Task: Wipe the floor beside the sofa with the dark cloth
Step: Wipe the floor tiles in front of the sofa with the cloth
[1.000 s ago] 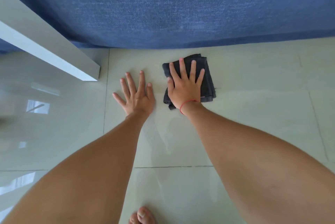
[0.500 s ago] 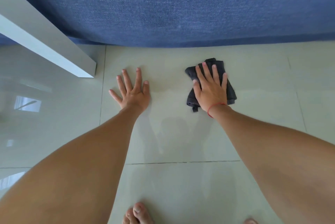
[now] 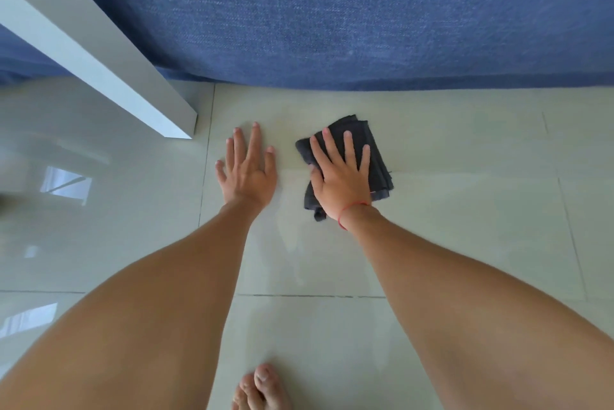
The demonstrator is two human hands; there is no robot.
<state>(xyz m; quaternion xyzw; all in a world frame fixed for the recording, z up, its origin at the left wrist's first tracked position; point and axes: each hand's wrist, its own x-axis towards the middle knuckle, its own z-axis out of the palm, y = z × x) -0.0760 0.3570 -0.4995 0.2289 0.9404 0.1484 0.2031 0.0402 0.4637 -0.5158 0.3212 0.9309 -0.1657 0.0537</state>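
I have the dark cloth [image 3: 375, 157] folded into a thick pad in the middle of the frame, lying on the pale tiled floor [image 3: 465, 210] just below the blue sofa [image 3: 332, 10] that fills the top. Folded like that it gives my palm a firm block to push, I judge, rather than a loose rag that bunches.

My right hand [image 3: 342, 177] lies flat on top of it, fingers spread and pointing toward the sofa; this is no pinch, the grip is wide apart and simply pressing the cloth down onto the tile. A red thread [image 3: 352, 212] circles that wrist.

My left hand [image 3: 247, 170] is planted bare on the floor just beside the cloth, not touching it, fingers splayed, holding nothing; I take it as a brace for my weight while I lean in.

A white beam [image 3: 99, 54] slants down from the upper left, ending near my left fingertips. My toes [image 3: 262, 389] show at the bottom edge.
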